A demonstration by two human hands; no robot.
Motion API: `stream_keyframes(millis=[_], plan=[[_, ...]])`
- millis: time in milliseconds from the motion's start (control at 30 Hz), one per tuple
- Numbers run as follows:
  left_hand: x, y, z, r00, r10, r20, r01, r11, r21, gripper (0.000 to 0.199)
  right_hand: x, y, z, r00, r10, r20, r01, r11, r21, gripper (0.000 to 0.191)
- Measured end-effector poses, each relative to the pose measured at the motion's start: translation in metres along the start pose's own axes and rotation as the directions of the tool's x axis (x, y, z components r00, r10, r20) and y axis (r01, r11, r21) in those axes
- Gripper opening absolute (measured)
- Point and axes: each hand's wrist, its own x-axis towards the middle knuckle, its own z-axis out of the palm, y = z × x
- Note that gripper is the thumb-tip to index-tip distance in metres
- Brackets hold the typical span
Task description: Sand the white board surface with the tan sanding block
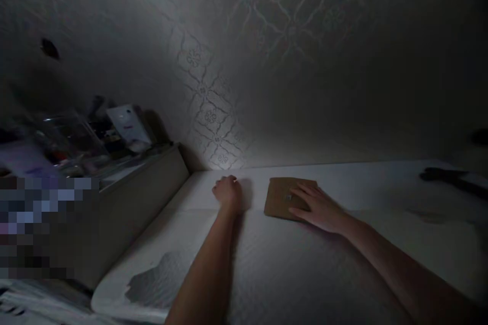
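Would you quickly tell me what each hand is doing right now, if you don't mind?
Left hand: closed in a loose fist, resting on the white surface, holding nothing visible.
Right hand: open, fingers flat on the brown flat piece.

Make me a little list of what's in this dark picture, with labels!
light: very dim
surface: white padded surface against a patterned wall
left hand: curled in a loose fist, resting on the surface
right hand: flat, fingers spread on a brown flat piece
left side: low cabinet with blurred clutter on top
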Motion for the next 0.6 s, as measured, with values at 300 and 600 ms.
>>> stream_keyframes(millis=[300, 600], plan=[[-0.028, 0.044, -0.003, 0.797, 0.575, 0.182, -0.463, 0.777, -0.427, 0.029, 0.000, 0.000, 0.000, 0.999, -0.027, -0.023, 0.027, 1.000, -0.013, 0.066], [-0.044, 0.056, 0.000, 0.626, 0.758, 0.181, -0.643, 0.634, -0.431, 0.027, 0.000, -0.002, -0.002, 1.000, -0.012, 0.002, 0.012, 1.000, -0.009, 0.067]])
